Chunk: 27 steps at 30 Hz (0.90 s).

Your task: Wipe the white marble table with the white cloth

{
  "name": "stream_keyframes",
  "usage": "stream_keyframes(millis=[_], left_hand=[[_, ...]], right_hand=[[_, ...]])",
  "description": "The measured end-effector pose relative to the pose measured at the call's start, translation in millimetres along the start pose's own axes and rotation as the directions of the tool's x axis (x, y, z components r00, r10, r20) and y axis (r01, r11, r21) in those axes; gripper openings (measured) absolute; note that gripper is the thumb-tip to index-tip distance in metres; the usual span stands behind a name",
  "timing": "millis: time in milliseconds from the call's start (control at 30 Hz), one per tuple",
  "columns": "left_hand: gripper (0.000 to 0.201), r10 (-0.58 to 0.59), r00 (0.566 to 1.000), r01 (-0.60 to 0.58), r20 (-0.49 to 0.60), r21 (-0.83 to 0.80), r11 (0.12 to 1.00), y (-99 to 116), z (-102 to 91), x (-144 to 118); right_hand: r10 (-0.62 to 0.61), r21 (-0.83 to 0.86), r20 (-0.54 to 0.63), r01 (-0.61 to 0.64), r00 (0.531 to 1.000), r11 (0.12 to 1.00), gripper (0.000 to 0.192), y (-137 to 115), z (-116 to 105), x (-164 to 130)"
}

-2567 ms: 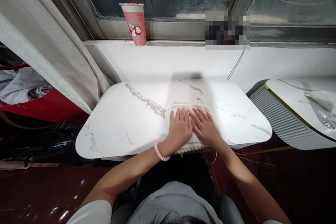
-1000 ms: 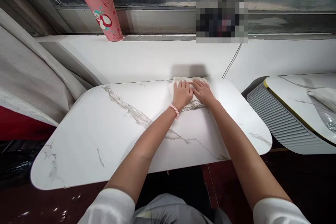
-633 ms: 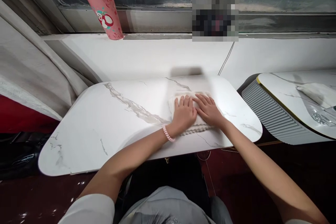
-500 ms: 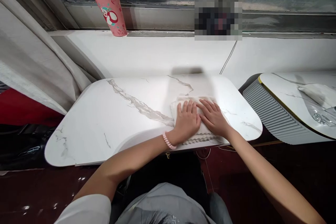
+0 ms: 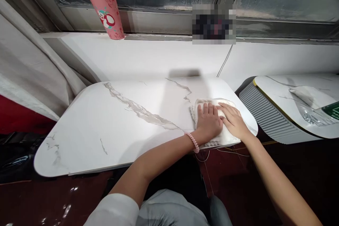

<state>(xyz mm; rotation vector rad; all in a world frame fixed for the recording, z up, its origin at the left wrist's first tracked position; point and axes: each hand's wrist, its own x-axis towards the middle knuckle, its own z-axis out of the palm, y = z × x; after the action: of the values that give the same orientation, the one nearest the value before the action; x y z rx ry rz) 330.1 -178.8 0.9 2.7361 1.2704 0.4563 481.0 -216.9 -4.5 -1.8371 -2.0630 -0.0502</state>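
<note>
Marble tabletop [image 5: 119, 127] bare from 9 to 12 o'clock of the hands, wide lane for a sweep left. Both hands, left hand [image 5: 209, 122] and right hand [image 5: 233, 120], flat on the cloth [image 5: 225, 136] at the right near corner. At 3 o'clock the table edge, a gap, then the second table [image 5: 288, 102]. Cup [image 5: 106, 7] far at 11 on the sill, off the tabletop. Wall [image 5: 159, 58] blocks 12.

We lean over a white marble-patterned table [image 5: 119, 123] with rounded corners. A folded white cloth [image 5: 225, 136] lies flat near its right edge.
</note>
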Motion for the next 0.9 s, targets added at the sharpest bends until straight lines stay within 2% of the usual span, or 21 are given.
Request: stream_keyframes(millis=[167, 400, 500, 733, 900], left_hand=[[0.054, -0.051, 0.998, 0.050, -0.038, -0.025, 0.998, -20.5, 4.9, 35.2], [0.050, -0.156, 0.983, 0.153, -0.093, -0.032, 0.988, -67.1, 9.9, 89.9], [0.050, -0.163, 0.981, 0.160, -0.103, -0.033, 0.987, -77.7, 12.9, 112.4], [0.051, -0.128, 0.988, 0.125, -0.091, -0.031, 0.992, -70.6, 25.6, 162.4], [0.050, -0.110, 0.992, 0.108, -0.067, -0.036, 0.994, -63.1, 29.1, 179.5]], right_hand=[[0.011, 0.010, -0.022, -0.011, 1.000, 1.000, 0.042, 7.2, 10.7, 44.7], [-0.079, 0.093, -0.027, 0.082, 0.996, 0.992, 0.043, 22.8, 32.8, 125.8], [-0.098, 0.117, -0.039, 0.102, 0.994, 0.988, 0.042, 37.3, 39.7, 150.1], [-0.057, 0.125, -0.099, 0.069, 0.993, 0.990, 0.044, 83.8, 44.9, 175.1], [0.020, 0.102, -0.116, -0.008, 0.993, 0.995, 0.044, 96.9, 44.8, 178.1]])
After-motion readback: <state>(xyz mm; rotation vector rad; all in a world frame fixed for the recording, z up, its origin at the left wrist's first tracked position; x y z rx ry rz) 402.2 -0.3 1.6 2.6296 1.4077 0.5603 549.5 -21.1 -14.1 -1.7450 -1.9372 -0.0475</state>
